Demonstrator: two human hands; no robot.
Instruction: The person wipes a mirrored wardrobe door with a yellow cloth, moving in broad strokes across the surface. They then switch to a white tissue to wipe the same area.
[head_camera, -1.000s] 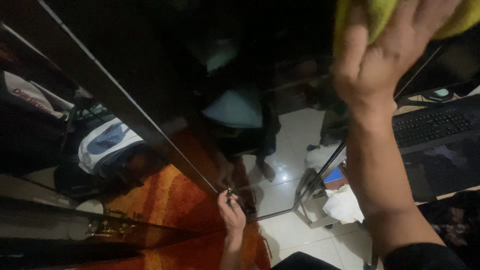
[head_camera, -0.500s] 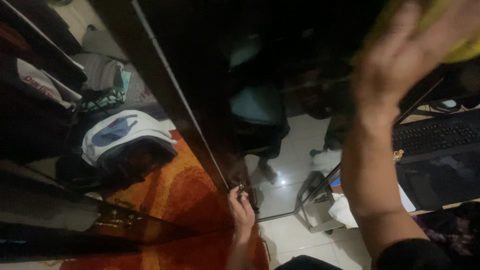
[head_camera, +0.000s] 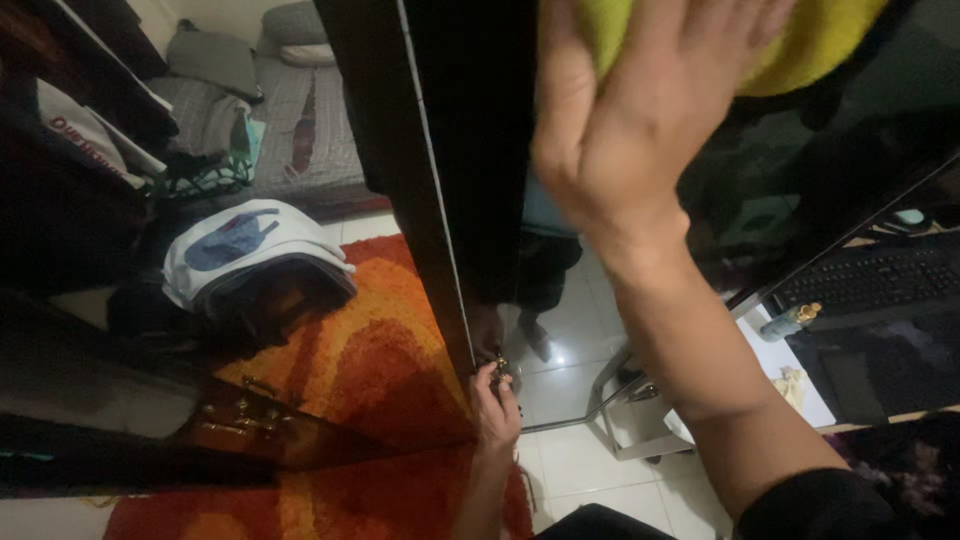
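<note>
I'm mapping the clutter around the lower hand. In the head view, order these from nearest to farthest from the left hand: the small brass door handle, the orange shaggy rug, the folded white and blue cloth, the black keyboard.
1. Small brass door handle: at the left hand's fingertips.
2. Orange shaggy rug: just to its left.
3. Folded white and blue cloth: farther up-left.
4. Black keyboard: far right.

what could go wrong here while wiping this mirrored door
The right hand presses a yellow-green cloth flat on the mirrored door, while the left hand grips only a small brass handle at its lower edge. A hard push might swing the door or break that grip. The orange rug underfoot could slip on the tiles.
</note>
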